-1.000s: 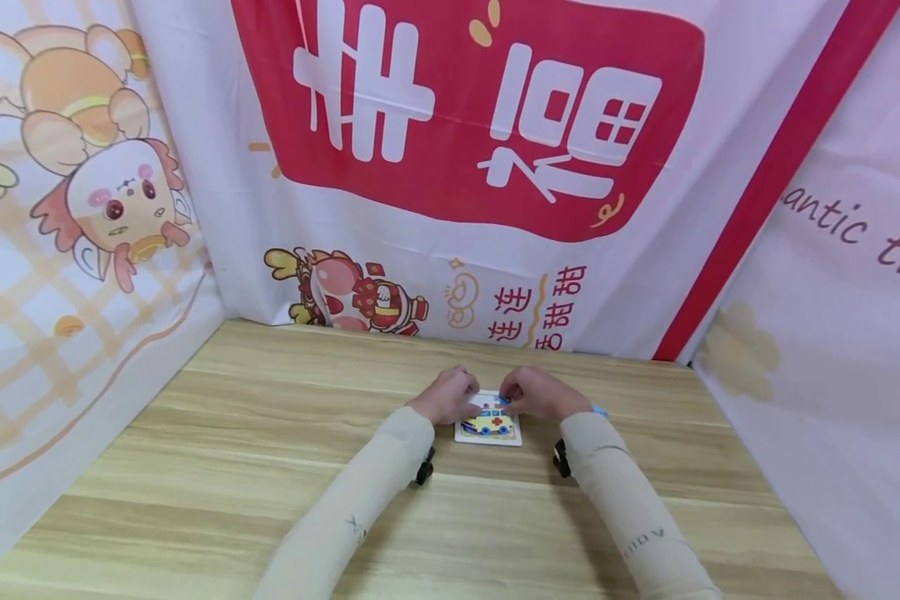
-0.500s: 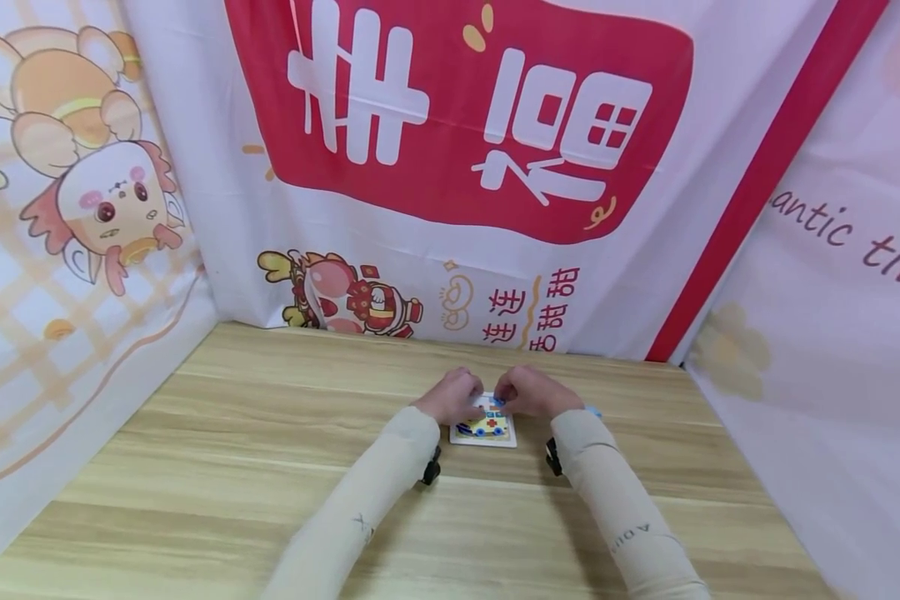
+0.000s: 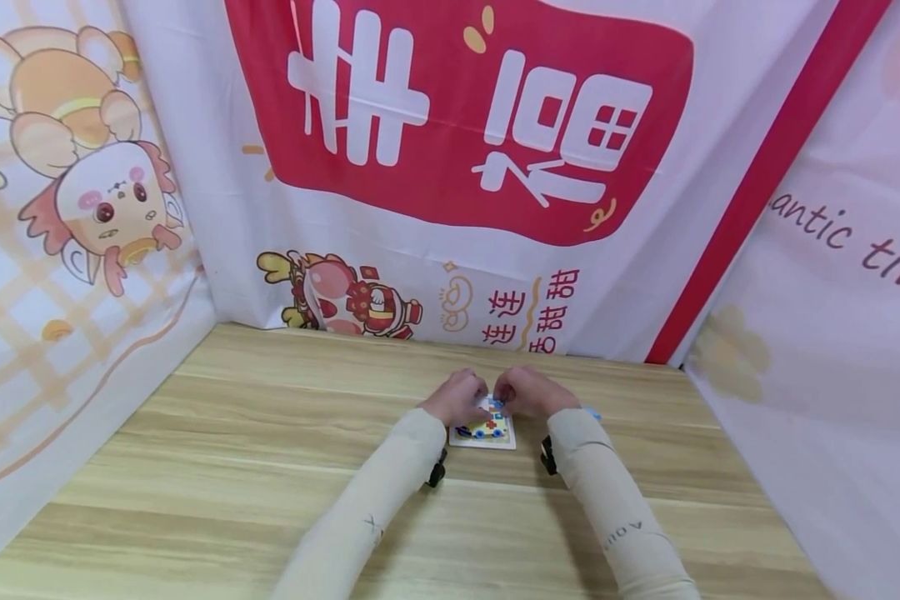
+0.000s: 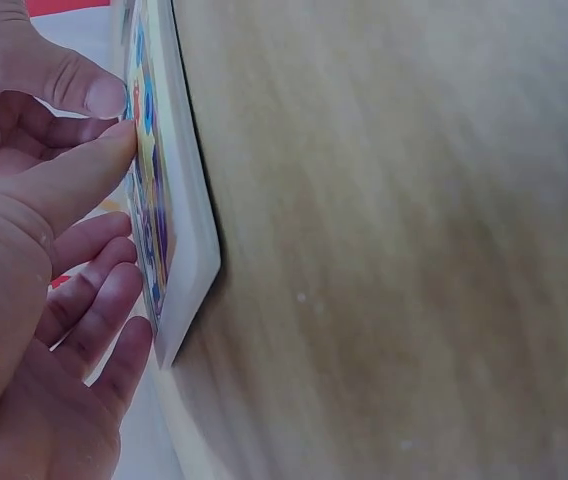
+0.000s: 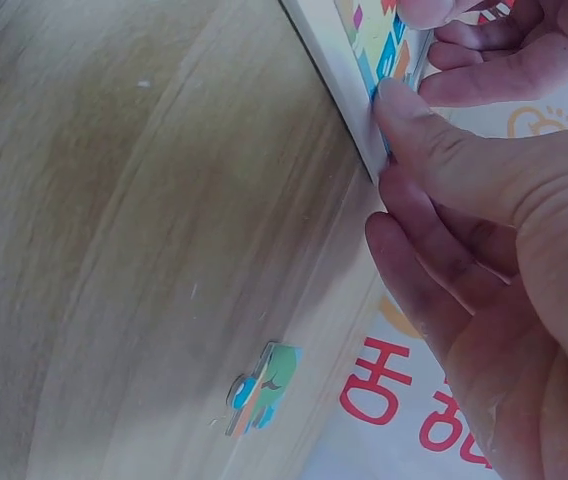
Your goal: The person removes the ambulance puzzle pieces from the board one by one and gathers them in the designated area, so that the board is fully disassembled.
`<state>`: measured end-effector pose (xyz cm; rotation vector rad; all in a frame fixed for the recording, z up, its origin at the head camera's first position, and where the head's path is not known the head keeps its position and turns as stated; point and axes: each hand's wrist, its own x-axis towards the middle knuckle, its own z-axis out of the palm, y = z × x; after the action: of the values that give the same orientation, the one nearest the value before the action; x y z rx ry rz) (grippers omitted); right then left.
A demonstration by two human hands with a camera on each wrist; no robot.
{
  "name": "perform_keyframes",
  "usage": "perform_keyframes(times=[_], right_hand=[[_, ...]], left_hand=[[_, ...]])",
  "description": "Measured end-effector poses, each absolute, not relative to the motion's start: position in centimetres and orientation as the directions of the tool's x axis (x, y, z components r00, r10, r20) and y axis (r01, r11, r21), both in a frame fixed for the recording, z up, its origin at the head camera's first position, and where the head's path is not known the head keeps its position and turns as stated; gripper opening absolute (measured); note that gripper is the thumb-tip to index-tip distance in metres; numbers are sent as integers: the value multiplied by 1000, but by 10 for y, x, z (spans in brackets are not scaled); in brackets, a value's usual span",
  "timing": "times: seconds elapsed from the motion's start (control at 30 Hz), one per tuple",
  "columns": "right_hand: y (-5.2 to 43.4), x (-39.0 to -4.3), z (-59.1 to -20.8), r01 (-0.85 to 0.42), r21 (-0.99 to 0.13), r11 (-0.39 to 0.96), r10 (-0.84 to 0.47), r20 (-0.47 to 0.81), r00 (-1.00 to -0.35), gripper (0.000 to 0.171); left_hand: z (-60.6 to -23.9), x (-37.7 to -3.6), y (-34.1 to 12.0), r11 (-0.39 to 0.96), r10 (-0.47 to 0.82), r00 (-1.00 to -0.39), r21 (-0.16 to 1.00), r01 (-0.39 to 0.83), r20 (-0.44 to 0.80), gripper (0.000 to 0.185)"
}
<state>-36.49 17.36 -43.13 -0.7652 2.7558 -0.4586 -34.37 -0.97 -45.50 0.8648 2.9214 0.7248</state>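
You are seated at a pale wood-grain table (image 3: 270,433) closed in on three sides by printed cloth. The far banner (image 3: 457,125) shows large white characters on a red field, with a small cartoon figure (image 3: 352,304) near its lower edge. The left cloth (image 3: 82,192) carries a cartoon creature with orange wings, and the right cloth (image 3: 832,250) has cursive lettering beside a red stripe. Nothing stands between you and your work.

A small square puzzle board (image 3: 483,429) with a white border lies flat on the table, at its centre, a little toward the far side. It shows a yellow vehicle with a red cross and blue wheels. One loose puzzle piece (image 5: 259,388), blue, green and orange, lies on the table to the right of the board, well apart from it.

Your left hand (image 3: 457,396) rests on the board's far left part, fingers loosely curled, thumb tip (image 4: 114,140) pressing the picture face. Your right hand (image 3: 525,390) sits at the far right part, fingers curled, thumb (image 5: 414,120) pressing down at the board's edge. The two hands almost meet over the board. I cannot tell whether either hand pinches a separate piece. Both sleeves are cream-coloured.
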Motion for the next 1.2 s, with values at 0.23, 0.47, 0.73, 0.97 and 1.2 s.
perform_keyframes(times=[0.23,0.47,0.73,0.97,1.2], right_hand=[[177,-367,-437,-459,-389,799,-534,-105,-839,21],[186,-367,-440,-507,-447,737,-551,39,-834,9],[202,-364,-429,-450,-540,711,-509,47,-860,7],[248,-363,-421,-501,-524,689,-536,98,-839,9],[309,-351,-409,-424,-468,776,-482,-5,-876,7]], left_hand=[[-455,-344,-8,738,508,-854,454,500,114,39],[-454,-345,-7,742,492,-865,472,476,100,43],[-453,-343,-7,745,494,-864,464,479,99,43],[-452,-340,-8,758,493,-866,449,473,80,46],[-454,-341,-9,762,486,-871,455,462,70,47]])
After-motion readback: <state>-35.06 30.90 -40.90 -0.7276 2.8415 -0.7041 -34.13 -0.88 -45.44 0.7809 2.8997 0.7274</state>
